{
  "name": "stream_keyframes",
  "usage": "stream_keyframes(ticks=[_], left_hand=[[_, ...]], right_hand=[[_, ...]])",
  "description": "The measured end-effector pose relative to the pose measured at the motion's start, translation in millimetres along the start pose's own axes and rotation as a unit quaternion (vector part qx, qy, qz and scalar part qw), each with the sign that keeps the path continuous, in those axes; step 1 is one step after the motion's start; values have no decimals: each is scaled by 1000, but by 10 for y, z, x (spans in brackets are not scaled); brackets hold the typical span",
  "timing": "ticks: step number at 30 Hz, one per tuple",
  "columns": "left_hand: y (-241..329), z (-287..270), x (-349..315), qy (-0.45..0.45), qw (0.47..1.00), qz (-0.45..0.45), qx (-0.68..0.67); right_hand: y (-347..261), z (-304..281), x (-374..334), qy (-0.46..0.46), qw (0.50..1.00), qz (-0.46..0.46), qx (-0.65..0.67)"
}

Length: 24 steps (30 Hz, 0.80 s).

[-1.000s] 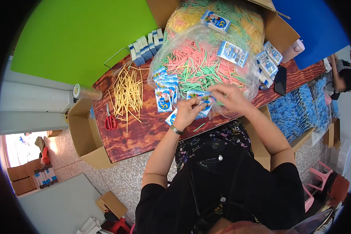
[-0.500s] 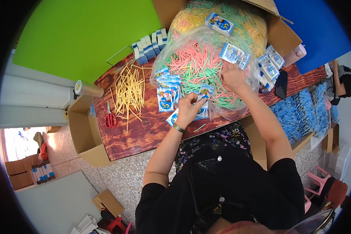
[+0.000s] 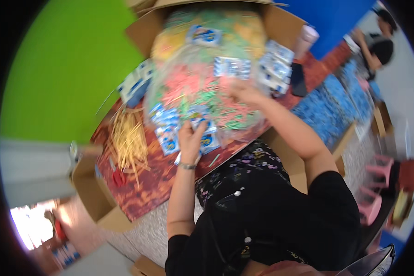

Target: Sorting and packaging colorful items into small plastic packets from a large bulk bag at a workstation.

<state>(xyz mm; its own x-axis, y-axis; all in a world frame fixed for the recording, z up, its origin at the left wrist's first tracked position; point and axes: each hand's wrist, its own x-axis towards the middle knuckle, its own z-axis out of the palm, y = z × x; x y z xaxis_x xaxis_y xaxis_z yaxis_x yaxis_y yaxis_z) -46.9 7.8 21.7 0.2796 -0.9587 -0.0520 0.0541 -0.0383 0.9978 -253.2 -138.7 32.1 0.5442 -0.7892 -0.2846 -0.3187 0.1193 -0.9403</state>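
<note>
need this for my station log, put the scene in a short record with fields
left hand: on a blue-and-white packet, exact grip blurred
right hand: over the pink and green sticks, grip blurred
sticks: loose in an open clear bag
other packets: cluster left of the left hand
yellow sticks: loose pile, left on the table
scissors: red handles, near the yellow sticks

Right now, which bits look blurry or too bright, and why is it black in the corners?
In the head view, nearly everything is smeared, including the right hand and the red-handled scissors, probably from movement; also in the head view, the bright opening at lower left is washed out to white; the head view's black corners surround its round fisheye image.
</note>
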Motion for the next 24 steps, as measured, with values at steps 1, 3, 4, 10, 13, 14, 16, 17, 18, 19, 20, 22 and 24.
stream_keyframes(ticks=[1, 3, 4, 10, 13, 14, 16, 17, 18, 19, 20, 22, 24], left_hand=[[125, 82, 24, -30, 998, 14, -45], [183, 165, 117, -72, 989, 13, -127], [228, 185, 144, -86, 984, 7, -156], [173, 259, 210, -150, 987, -10, -56], [63, 110, 237, -75, 996, 48, 23], [-56, 50, 267, -51, 998, 39, 26], [290, 156, 124, -33, 999, 24, -6], [281, 113, 83, -16, 998, 40, 55], [247, 94, 51, 1, 996, 52, 70], [213, 78, 22, 17, 994, 65, 84], [208, 95, -1, 11, 999, 27, 34], [116, 56, -19, 33, 997, 50, 39], [90, 42, -16, 31, 996, 60, 61]], right_hand=[[178, 77, 51, -59, 991, 30, 115], [163, 262, -107, -157, 963, 66, 209], [136, 314, -138, -151, 964, 60, 211], [287, 385, -264, -204, 919, 44, 334], [105, 222, -427, -138, 951, 117, 251], [131, 158, -435, -117, 955, 115, 247], [192, 13, -427, -166, 951, 73, 251], [95, 27, -416, -185, 948, 73, 248], [-52, 27, -436, -200, 950, 78, 224], [-134, 32, -430, -214, 953, 82, 200], [-138, 1, -418, -222, 959, 80, 158], [-463, 13, -461, -234, 968, 57, 68], [-596, -19, -457, -228, 967, -54, -104]])
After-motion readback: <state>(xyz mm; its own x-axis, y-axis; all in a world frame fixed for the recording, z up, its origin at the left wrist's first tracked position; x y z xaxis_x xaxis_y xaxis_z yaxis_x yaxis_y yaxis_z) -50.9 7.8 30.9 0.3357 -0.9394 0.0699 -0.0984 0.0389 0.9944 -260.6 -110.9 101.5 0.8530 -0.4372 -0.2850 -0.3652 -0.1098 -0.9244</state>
